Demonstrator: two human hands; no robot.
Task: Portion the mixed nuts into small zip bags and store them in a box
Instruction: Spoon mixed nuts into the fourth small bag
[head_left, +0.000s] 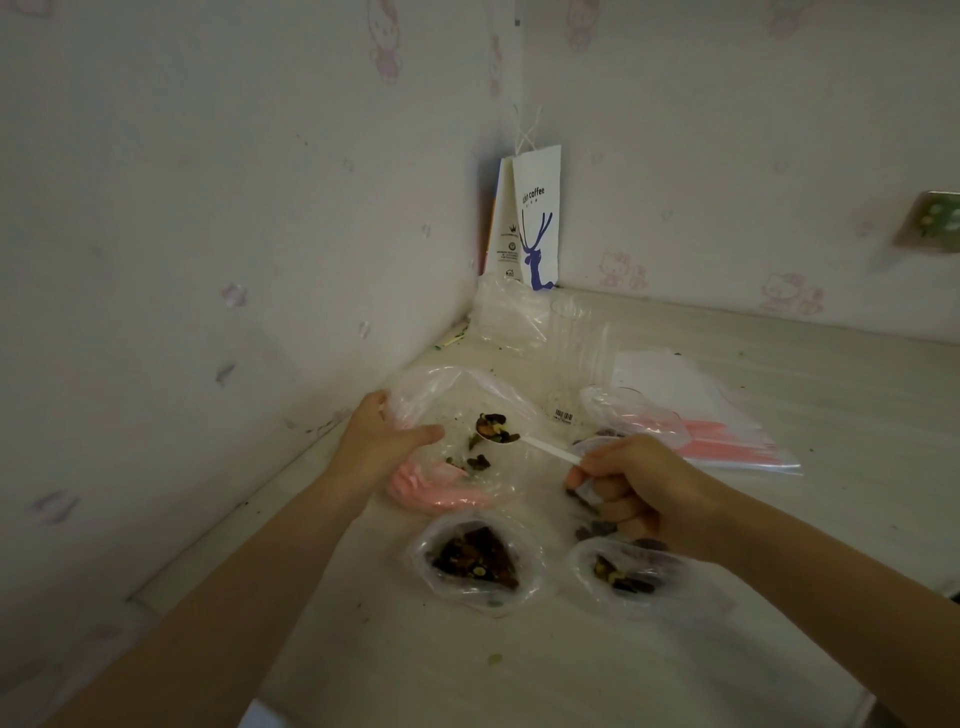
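Portioning in progress. Left hand (374, 441) fingers pinch the rim of an open zip bag (447, 384) holding few nuts. Right hand (634, 483) fingers curl round a white spoon (545, 448) carrying mixed nuts (496, 428) over that bag's mouth. Two portioned bags (478, 558) lie on the desk (519, 675), apparently unsealed. Empty bags (727, 426) remain; storing not yet begun.

At frame centre, an open bag (457, 389) is held by its rim in the left hand (382, 441), thumb curled over the edge. A spoon (540, 446) loaded with nuts (496, 427) is gripped by the handle in the right hand (636, 483), its bowl positioned over the bag's mouth. A few nuts are noted inside. On the table (571, 670), at lower centre, a second bag (475, 561) and a third bag (628, 577) are seen with nuts in them. A stack (722, 421) of flat empty bags is recorded at centre right, and a paper bag (537, 218) in the corner above.
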